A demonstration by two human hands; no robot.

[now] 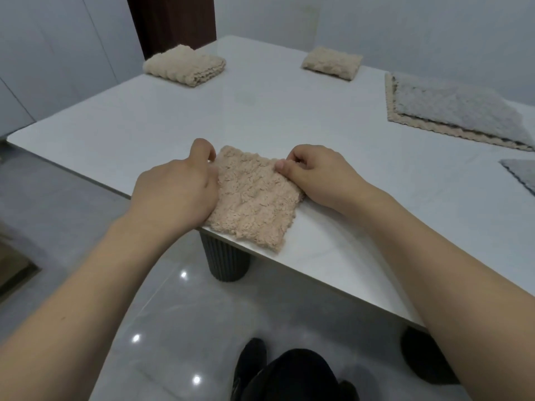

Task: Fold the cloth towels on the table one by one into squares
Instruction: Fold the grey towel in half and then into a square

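Pink-beige towel (254,198): fluffy, shaggy pile, folded to a rough square, lying at the near edge of the bench (289,117), its near-left corner right at the rim.

Your left hand (176,189) lies on the towel's left side, fingers curled at the far-left corner; the grip looks closed on that corner, pinching the fabric. Your right hand (315,175) sits at the far-right corner, fingers curled under, thumb pressed on the pile; that grip is closed on the towel edge too. Both forearms are bare.

Bench top: smooth, pale, glossy slab with a rounded corner at far left. Ribbed dark cylindrical leg (227,261) under the near edge.

Far left: cream towel (185,65), thick, bumpy waffle-like texture, folded into a plump square. Far centre-right: second cream towel (331,63), same texture, folded smaller and flatter.

Right side: grey towel (457,111), soft plush, spread flat on a beige towel (411,123) with a scalloped edge showing beneath. Another grey cloth corner (521,175) at the right frame edge.

Floor (173,328): polished grey tile with light reflections.
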